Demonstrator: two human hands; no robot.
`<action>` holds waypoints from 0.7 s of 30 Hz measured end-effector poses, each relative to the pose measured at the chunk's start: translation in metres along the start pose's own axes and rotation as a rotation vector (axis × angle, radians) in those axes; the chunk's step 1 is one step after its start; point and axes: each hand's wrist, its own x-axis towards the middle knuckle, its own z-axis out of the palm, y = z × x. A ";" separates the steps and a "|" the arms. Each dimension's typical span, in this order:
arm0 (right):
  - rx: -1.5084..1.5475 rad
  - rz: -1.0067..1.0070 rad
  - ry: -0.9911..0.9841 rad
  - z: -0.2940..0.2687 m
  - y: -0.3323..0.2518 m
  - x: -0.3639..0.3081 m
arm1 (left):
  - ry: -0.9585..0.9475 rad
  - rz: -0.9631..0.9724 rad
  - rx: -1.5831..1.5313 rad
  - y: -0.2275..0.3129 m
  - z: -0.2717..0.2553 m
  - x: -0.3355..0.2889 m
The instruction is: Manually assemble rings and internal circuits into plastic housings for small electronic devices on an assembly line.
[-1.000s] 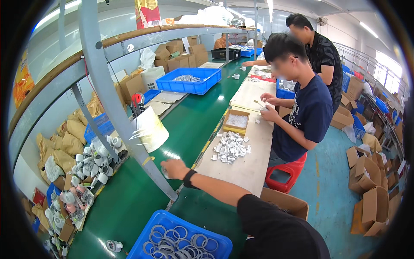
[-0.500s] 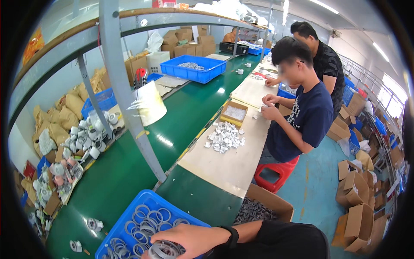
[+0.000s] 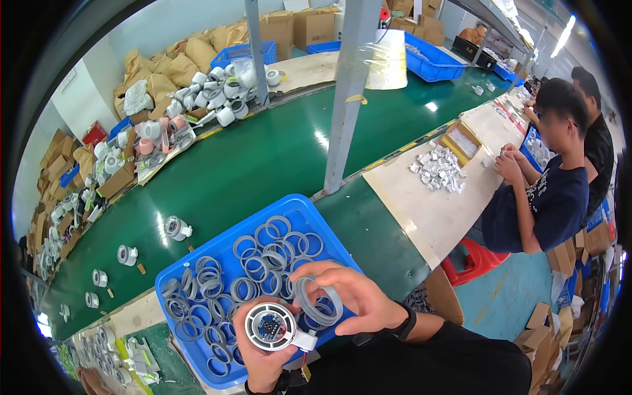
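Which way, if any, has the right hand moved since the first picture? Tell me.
Yes: the right hand has come nearer, from beside the grey post to over the blue tray.

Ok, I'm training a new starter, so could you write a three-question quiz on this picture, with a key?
1. Which hand holds the white round part?
2. True or false: the right hand is empty.
3. What colour is the stool: a) green, b) white or c) red?

Key:
1. The left hand.
2. False; it holds a grey ring.
3. c
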 end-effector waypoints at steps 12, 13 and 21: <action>-0.296 -0.207 -0.042 0.001 0.007 0.000 | 0.019 -0.069 -0.169 -0.004 -0.002 0.008; -0.292 -0.204 -0.043 0.001 0.008 -0.001 | 0.024 -0.071 -0.168 -0.004 -0.001 0.007; -0.317 -0.142 0.040 0.005 0.002 -0.006 | -0.063 -0.082 -0.204 -0.010 -0.006 0.003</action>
